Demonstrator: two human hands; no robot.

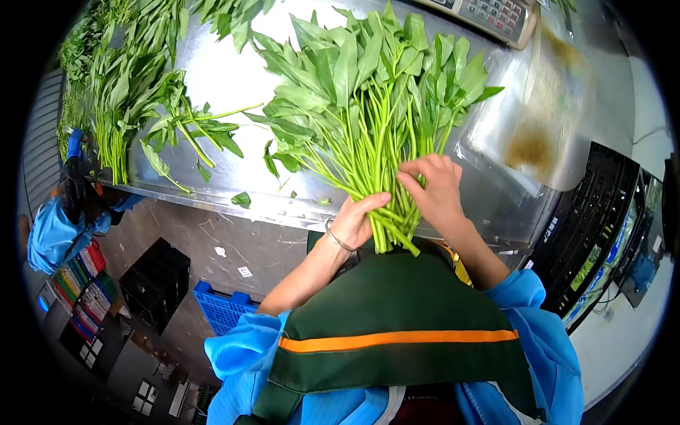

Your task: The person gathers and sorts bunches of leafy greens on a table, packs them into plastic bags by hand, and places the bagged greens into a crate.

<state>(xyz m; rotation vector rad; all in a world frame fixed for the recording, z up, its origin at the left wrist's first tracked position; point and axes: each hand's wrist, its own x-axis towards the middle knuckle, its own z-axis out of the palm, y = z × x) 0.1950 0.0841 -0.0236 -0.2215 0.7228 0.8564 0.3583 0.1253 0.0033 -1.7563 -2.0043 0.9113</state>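
Observation:
A large bunch of leafy greens (375, 106) lies at the near edge of the metal table, its leaves spread away from me and its cut stems toward my apron. My left hand (356, 221) is wrapped round the lower stems, thumb on top, with a bangle on the wrist. On the right side of the same stems rests my right hand (435, 190), its fingers bent and thumb and fingertips close together at the stems; whether a stem is between them is hidden. Loose sprigs (202, 134) lie to the left of the bunch.
More greens (127, 92) are piled on the table's left. A scale (496, 18) stands at the back right, near plastic sheeting (531, 120). Black crates (591, 227) are at right. A blue crate (219, 308) and black crate (154, 283) sit on the floor. Another person's blue sleeve (57, 234) shows far left.

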